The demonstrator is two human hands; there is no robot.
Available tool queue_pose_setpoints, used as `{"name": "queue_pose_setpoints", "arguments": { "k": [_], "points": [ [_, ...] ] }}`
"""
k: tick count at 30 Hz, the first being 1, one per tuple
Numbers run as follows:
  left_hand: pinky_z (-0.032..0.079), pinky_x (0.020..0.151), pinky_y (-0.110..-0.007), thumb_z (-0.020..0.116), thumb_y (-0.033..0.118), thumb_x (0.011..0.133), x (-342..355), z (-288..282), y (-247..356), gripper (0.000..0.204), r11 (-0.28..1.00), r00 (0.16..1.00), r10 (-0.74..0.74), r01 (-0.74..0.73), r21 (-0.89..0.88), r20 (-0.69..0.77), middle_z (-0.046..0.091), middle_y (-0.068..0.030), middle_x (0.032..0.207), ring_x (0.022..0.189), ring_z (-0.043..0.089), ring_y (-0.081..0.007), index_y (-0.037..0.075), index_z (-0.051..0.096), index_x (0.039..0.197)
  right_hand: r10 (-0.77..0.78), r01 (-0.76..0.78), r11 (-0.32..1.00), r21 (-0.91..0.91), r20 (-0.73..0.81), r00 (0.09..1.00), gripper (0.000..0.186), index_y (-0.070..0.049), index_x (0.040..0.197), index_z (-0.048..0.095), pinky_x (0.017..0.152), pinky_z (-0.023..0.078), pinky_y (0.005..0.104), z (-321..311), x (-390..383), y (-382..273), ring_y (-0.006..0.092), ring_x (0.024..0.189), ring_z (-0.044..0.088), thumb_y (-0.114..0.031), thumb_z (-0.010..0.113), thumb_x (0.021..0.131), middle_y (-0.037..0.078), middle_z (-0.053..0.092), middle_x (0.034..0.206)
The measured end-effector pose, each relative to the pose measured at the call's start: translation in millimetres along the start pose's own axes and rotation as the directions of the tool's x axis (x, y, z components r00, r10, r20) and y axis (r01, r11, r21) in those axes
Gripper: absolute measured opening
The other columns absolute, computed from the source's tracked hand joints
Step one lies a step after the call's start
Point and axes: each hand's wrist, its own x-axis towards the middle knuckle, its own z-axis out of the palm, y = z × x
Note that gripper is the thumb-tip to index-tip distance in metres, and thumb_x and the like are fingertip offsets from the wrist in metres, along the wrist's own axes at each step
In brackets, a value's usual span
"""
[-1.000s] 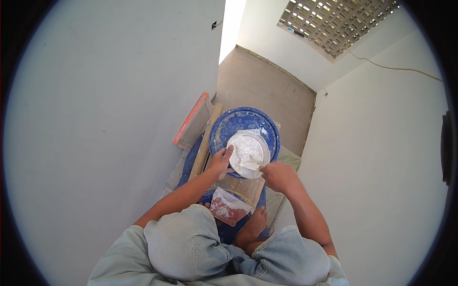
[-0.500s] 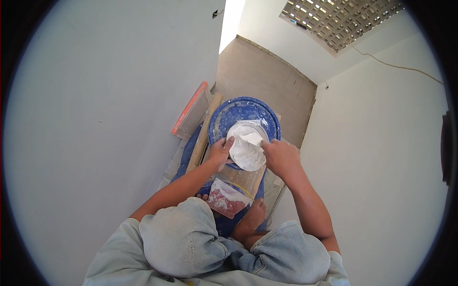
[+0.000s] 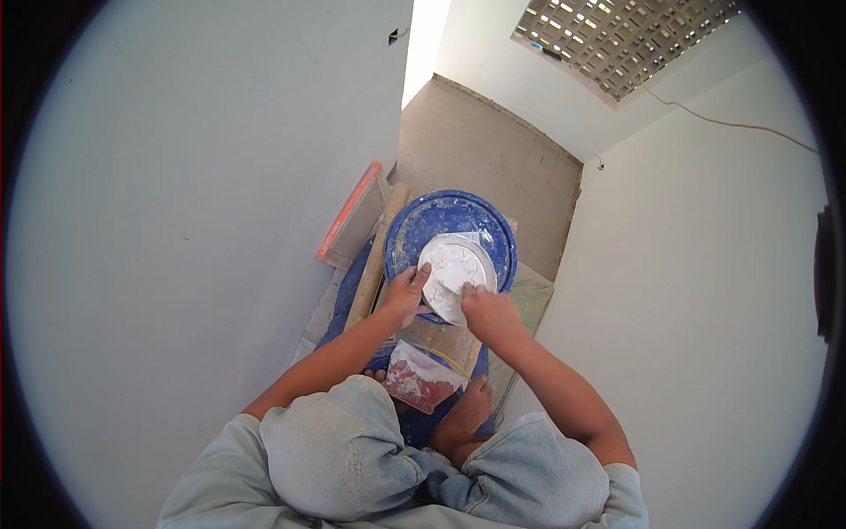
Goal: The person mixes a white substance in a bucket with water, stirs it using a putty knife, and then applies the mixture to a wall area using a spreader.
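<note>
Left hand grasps the paste bowl, right hand curls, contents unclear; I judge mixing underway, next requiring steady support.

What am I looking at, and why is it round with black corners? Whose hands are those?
There's no robot here, just a person with two bare hands. The camera sits on the person's head and looks down. Its very wide lens bends straight edges and leaves the corners black.

The left hand holds a round bowl by its side, thumb over the rim. Inside is white stuff, maybe paste. The right hand is curled over the bowl; I can't tell what it holds.

Under the bowl you see a big blue round thing, perhaps a lid. Nearer the person, between the bare feet, is a red thing smeared with white.
</note>
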Motion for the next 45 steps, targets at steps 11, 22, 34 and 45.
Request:
{"name": "queue_pose_setpoints", "arguments": {
  "k": [11, 22, 34, 45],
  "points": [
    [0.049, 0.099, -0.057, 0.06, 0.051, 0.098, 1.2, -4.4, 13.4, 0.06, 0.996, 0.995, -0.029, 0.037, -0.077, 0.1, 0.059, -0.0112, 0.131, 0.12, 0.06, -0.026, 0.004, 0.049, 0.134, 0.074, -0.073, 0.997, -0.016, 0.05, 0.996, 0.013, -0.004, 0.089, 0.069, 0.066, 0.057, 0.0457, -44.9, 21.1, 57.3, 0.033, 0.08, 0.073, -0.012, 0.06, 0.083, 0.016, 0.072, 0.088],
    [0.048, 0.101, -0.06, 0.056, 0.045, 0.101, 4.3, -8.5, 9.6, 0.058, 0.974, 0.986, -0.1, 0.125, -0.19, 0.136, 0.057, -0.0133, 0.136, 0.123, 0.059, -0.0299, 0.005, 0.042, 0.14, 0.064, -0.191, 0.945, 0.266, 0.42, 0.905, 0.023, 0.007, 0.096, 0.068, 0.071, 0.057, 0.0493, -10.8, -17.9, 61.7, 0.0398, 0.08, 0.071, -0.011, 0.053, 0.09, 0.026, 0.07, 0.083],
    [0.051, 0.101, -0.054, 0.052, 0.058, 0.098, -5.1, -9.8, 12.1, 0.069, 0.996, 0.989, -0.066, 0.073, -0.051, 0.134, 0.057, -0.0127, 0.136, 0.123, 0.059, -0.0287, 0.004, 0.046, 0.14, 0.001, -0.575, 0.035, 0.818, 0.575, 0.818, 0.026, 0.004, 0.09, 0.066, 0.042, 0.044, 0.0281, 22.7, -33.9, 11.2, 0.0135, 0.048, 0.058, -0.021, 0.063, 0.097, 0.01, 0.066, 0.068],
    [0.047, 0.103, -0.058, 0.056, 0.06, 0.095, 1.9, -14.5, 2.1, 0.073, 0.986, 0.986, -0.061, 0.084, -0.144, 0.152, 0.055, -0.0133, 0.138, 0.126, 0.056, -0.031, 0.006, 0.045, 0.142, -0.173, -0.378, -0.836, 0.398, 0.464, 0.869, 0.051, 0.012, 0.104, 0.062, 0.032, 0.046, 0.0192, 30.4, -24.5, 44.1, 0.0121, 0.04, 0.054, -0.036, 0.044, 0.102, 0.014, 0.062, 0.065]
  ]
}}
